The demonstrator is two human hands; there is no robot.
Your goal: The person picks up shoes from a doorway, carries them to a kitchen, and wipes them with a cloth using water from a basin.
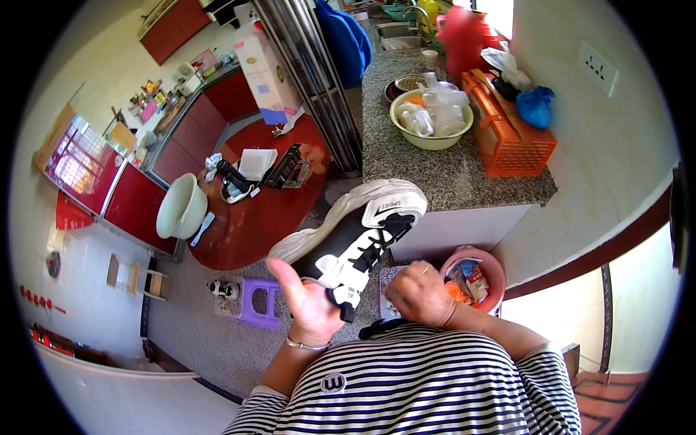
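Note:
A black and white sneaker with black laces, a thick pale sole and printed lettering is held up before me, toe pointing to the upper right. My left hand supports it at the heel end, thumb stretched out and the other fingers mostly hidden behind the shoe. My right hand is apart from the sneaker, to the right of its heel. Its fingers curl downward and look blurred; whether they hold anything is hidden. Another black and white sneaker rests beside a purple plastic stool at the lower left.
A granite counter bears a bowl of plastic bags and an orange basket. Below stands a pink bin with wrappers inside. On the left, a round red table carries a pale basin and small items.

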